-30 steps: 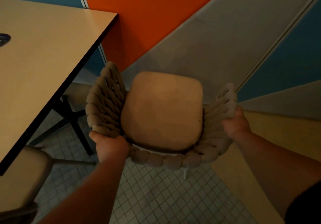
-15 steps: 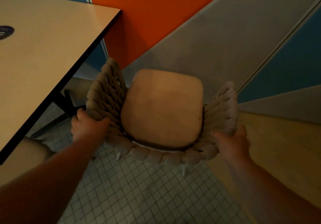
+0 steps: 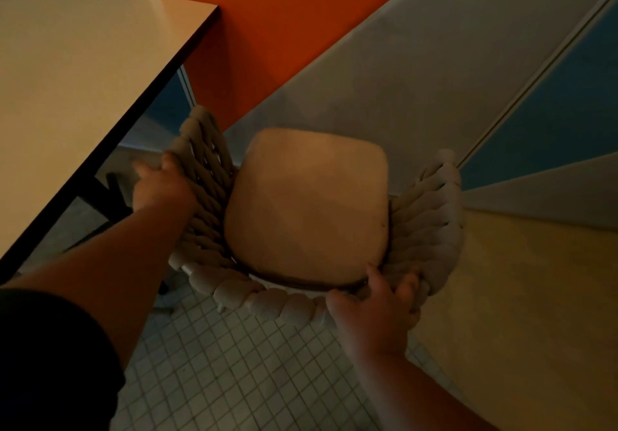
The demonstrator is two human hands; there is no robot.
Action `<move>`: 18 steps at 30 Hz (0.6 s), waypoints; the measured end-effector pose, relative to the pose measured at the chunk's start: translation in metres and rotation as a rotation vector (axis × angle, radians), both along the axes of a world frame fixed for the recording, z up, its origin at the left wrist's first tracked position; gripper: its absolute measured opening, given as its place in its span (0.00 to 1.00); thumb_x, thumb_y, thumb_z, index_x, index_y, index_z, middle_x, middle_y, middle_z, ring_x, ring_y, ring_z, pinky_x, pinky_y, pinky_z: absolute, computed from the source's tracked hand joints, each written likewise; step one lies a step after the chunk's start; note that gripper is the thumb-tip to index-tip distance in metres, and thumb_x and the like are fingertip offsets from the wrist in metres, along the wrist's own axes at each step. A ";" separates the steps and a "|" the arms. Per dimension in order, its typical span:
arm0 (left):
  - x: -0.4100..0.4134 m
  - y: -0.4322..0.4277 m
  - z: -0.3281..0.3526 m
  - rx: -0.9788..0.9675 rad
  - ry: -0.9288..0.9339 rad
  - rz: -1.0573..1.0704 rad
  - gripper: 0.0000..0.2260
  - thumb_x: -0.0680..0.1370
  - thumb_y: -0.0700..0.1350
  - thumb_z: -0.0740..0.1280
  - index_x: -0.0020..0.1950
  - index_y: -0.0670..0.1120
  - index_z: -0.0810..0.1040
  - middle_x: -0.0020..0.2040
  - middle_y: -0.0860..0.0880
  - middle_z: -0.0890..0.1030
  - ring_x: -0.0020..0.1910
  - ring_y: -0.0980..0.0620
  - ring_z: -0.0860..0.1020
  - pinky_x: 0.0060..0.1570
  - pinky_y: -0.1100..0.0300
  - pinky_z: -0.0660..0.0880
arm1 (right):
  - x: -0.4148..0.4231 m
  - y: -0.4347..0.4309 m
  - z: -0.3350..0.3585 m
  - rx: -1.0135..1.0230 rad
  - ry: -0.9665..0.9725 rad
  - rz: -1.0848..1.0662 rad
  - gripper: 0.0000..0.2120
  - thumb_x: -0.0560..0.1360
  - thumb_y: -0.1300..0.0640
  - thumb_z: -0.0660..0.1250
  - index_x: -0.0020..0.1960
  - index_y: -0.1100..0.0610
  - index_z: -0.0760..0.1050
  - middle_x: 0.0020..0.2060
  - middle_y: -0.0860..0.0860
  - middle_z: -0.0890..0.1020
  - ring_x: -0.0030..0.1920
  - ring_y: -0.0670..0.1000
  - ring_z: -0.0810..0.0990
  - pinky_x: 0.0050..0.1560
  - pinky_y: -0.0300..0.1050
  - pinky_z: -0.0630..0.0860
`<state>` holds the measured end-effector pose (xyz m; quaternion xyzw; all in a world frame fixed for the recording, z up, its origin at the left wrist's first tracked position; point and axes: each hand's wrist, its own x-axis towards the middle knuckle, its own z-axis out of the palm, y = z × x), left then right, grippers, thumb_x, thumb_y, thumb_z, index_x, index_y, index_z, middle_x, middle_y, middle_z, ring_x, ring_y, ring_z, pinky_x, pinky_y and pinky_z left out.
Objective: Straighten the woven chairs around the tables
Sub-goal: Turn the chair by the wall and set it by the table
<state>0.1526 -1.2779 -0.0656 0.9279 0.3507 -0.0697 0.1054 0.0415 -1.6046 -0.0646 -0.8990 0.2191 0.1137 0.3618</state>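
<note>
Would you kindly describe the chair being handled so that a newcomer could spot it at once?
Find the pale table with the dark edge on the left. Just right of that edge, before the orange wall panel, stands the woven chair. Its tan seat cushion ringed by thick pale braided rope marks it, with the left hand and right hand holding its rim.

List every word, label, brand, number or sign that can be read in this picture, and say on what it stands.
None: no readable text appears on the table, the woven chair, its seat cushion, the coloured wall panels or the tiled floor.
</note>
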 end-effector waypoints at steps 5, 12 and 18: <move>-0.008 0.006 0.009 -0.096 0.002 -0.017 0.34 0.80 0.42 0.65 0.80 0.53 0.49 0.64 0.30 0.70 0.56 0.27 0.75 0.44 0.43 0.72 | 0.002 -0.007 -0.003 -0.052 0.013 0.030 0.42 0.64 0.38 0.72 0.77 0.43 0.68 0.81 0.46 0.37 0.78 0.63 0.52 0.62 0.54 0.71; -0.037 -0.017 0.008 -0.208 -0.021 0.112 0.37 0.80 0.43 0.65 0.81 0.55 0.45 0.71 0.32 0.63 0.64 0.27 0.71 0.59 0.36 0.73 | 0.024 -0.039 -0.004 -0.161 0.036 0.096 0.37 0.69 0.43 0.73 0.76 0.42 0.68 0.82 0.48 0.42 0.76 0.67 0.56 0.65 0.57 0.70; -0.066 -0.052 0.002 -0.277 -0.077 0.255 0.39 0.80 0.44 0.65 0.81 0.53 0.42 0.72 0.33 0.62 0.65 0.30 0.72 0.60 0.38 0.72 | 0.057 -0.078 -0.008 -0.227 -0.007 0.176 0.35 0.68 0.43 0.72 0.74 0.43 0.71 0.82 0.48 0.46 0.75 0.65 0.64 0.69 0.53 0.69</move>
